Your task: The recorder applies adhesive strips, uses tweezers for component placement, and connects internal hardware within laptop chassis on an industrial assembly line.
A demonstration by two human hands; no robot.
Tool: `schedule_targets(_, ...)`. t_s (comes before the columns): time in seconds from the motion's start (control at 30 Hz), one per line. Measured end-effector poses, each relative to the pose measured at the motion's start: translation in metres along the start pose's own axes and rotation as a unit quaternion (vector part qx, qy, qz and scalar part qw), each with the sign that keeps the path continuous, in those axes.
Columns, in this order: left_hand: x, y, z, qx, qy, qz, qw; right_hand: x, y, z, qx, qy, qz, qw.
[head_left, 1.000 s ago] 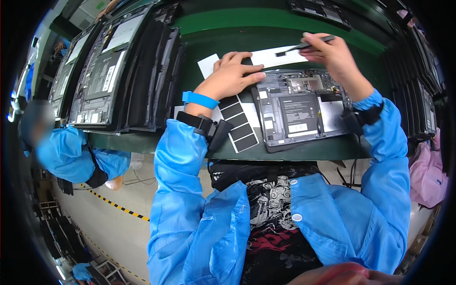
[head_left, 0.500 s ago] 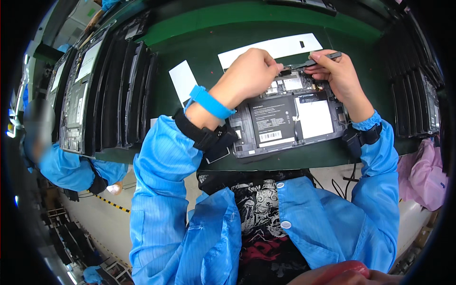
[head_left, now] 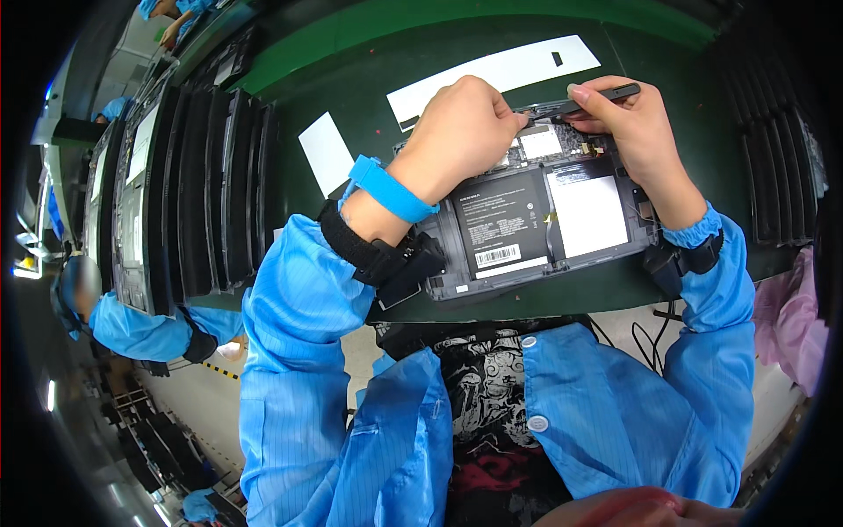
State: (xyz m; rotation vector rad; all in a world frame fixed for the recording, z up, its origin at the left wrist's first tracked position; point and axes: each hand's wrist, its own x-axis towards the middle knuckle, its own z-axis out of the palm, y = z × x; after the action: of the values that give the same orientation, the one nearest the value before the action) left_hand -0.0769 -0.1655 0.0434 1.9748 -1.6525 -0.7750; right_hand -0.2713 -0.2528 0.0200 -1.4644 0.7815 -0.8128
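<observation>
An opened tablet-like device (head_left: 606, 255) lies on the green bench, its inside facing up. A black battery (head_left: 500, 220) with a printed label and a white rectangular panel (head_left: 587, 211) fill its lower part, with the circuit board (head_left: 540, 143) above them. My right hand (head_left: 634, 123) grips dark tweezers (head_left: 606, 98), held nearly flat over the device's far edge. Against that same edge, the thumb and fingers of my left hand (head_left: 461, 132) are pinched together. Whatever lies between those fingertips is hidden.
Similar opened devices (head_left: 145, 202) stand upright in a row at the left; another row (head_left: 777, 176) stands at the right. White strips (head_left: 492, 75) and a white card (head_left: 325, 154) lie on the bench (head_left: 351, 88). At far left is another person's blue sleeve (head_left: 140, 325).
The tweezers lie flatter, and my right hand has turned slightly over them. My left hand stays pinched at the far edge. The whole view has shifted a little.
</observation>
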Motion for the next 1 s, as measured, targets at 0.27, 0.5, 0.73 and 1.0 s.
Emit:
schedule_targets(0.27,0.004,0.006,0.001,0.029,0.031,-0.009,0.999,-0.001,0.000,0.000,-0.034,0.006,-0.012,0.999)
schedule_targets(0.5,0.011,0.009,-0.005,0.018,-0.019,-0.036,0.999,-0.001,0.001,0.001,-0.034,-0.003,-0.018,0.999)
schedule_targets(0.73,0.017,0.013,-0.012,0.001,-0.067,-0.069,0.995,0.000,0.004,0.001,-0.023,-0.009,-0.029,0.999)
schedule_targets(1.0,0.026,0.020,-0.019,0.088,-0.125,-0.106,0.982,-0.004,0.002,0.000,-0.041,0.000,-0.037,0.998)
